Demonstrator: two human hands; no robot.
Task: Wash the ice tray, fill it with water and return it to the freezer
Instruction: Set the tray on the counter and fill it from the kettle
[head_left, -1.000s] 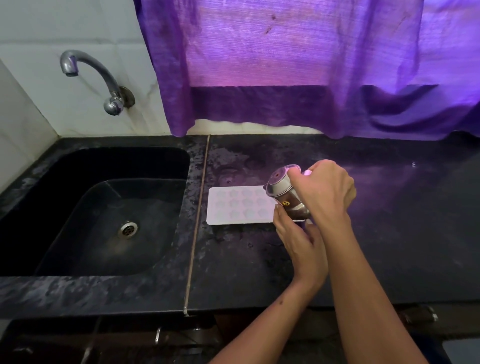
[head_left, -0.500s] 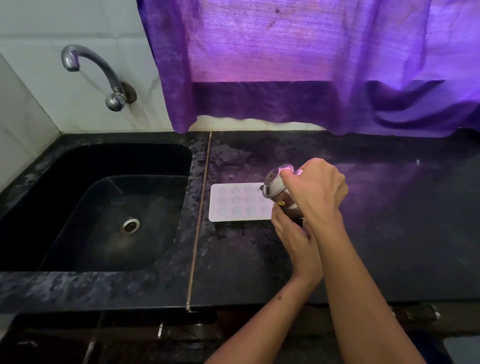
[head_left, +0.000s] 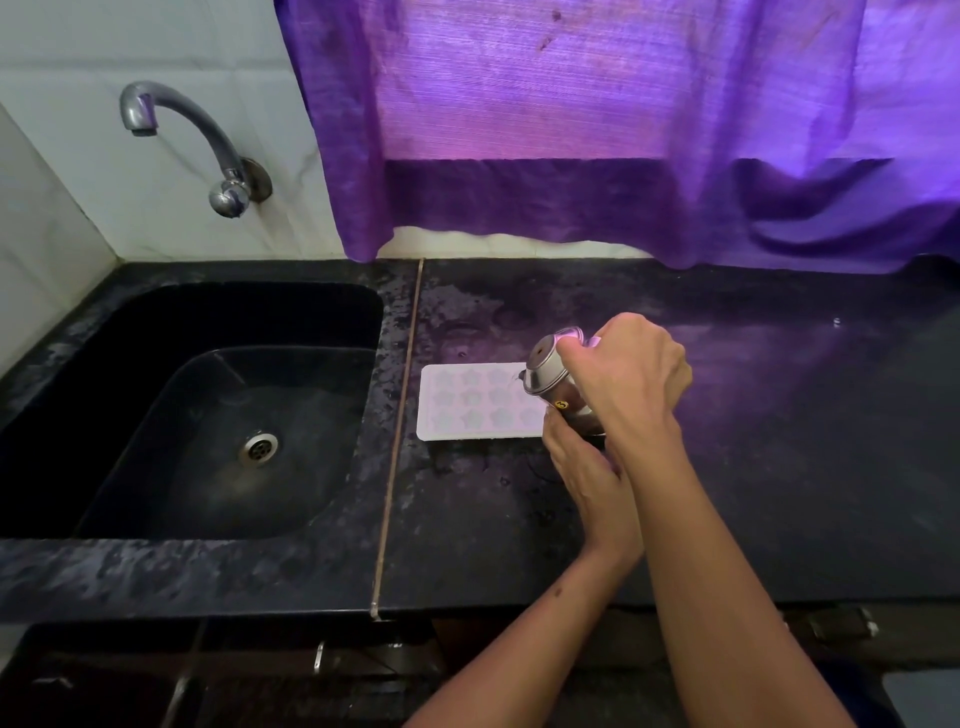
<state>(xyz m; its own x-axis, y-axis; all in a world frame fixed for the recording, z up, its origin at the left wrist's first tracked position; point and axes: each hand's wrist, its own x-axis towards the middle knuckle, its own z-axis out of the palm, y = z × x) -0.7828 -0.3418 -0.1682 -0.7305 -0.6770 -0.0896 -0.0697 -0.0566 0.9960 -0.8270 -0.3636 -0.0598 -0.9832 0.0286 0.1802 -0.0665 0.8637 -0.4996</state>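
A white ice tray (head_left: 470, 402) with star-shaped cells lies flat on the black counter (head_left: 753, 441), just right of the sink. Over its right end a small steel jug (head_left: 548, 371) with a lid is tipped leftward, spout toward the tray. My right hand (head_left: 631, 379) grips the jug from above and behind. My left hand (head_left: 589, 467) holds the jug's base from below, its fingers at the tray's right edge. The tray's right end is hidden by the jug and hands. I cannot tell whether water is flowing.
A black sink (head_left: 218, 415) with a metal drain (head_left: 258, 447) takes up the left side, with a chrome tap (head_left: 208, 140) on the white tiled wall above it. A purple curtain (head_left: 597, 130) hangs behind the counter. Cupboard fronts sit below the counter's front edge.
The jug and both hands have stayed over the tray's right end, with the jug tipped a little further to the left. The view has shifted slightly.
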